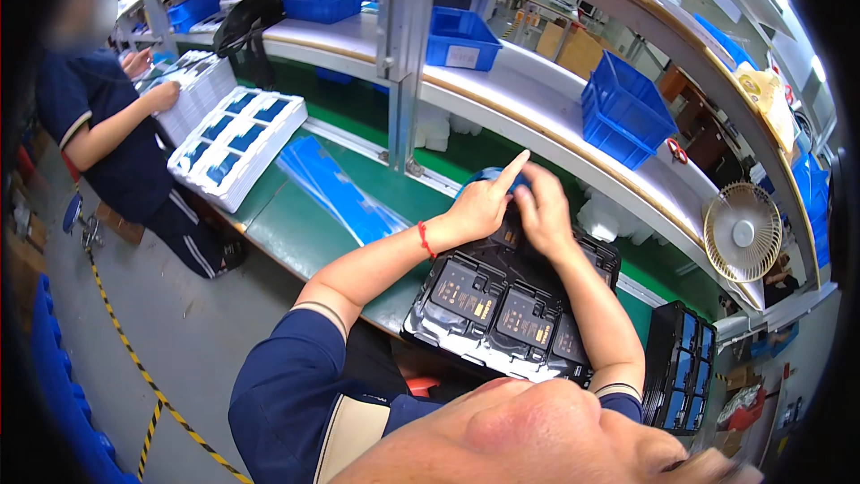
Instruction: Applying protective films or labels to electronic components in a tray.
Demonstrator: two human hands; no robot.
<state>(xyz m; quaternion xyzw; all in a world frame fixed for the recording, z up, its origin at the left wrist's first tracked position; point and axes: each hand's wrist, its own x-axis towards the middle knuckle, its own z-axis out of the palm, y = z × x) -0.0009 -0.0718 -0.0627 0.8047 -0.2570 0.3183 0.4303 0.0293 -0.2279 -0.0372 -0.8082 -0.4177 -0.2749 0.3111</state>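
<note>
Both hands are held over the far part of a black tray (pixel 613 262), in which black battery packs (pixel 465 290) are seated with printed faces upward. By the left grip (pixel 482 208), the index finger is stretched up toward the right while the others are curled; whether anything is grasped by it cannot be told. The right grip (pixel 545 213) is placed just beside it, with fingers partly bent; whether it is closed on anything cannot be told either. The front row of packs is set nearer the body than both grips, between the forearms, and is touched by neither grip. A blue object (pixel 471 181), partly hidden, is seen behind the left grip; its kind cannot be made out. The tray is supported on the green worktop (pixel 279 220), where blue sheets (pixel 327 188) are laid to the left, beside stacked white trays (pixel 235 142). Beyond, blue crates (pixel 627 108) are carried on a shelf (pixel 528 85), and a fan (pixel 742 233) is mounted at the right.
</note>
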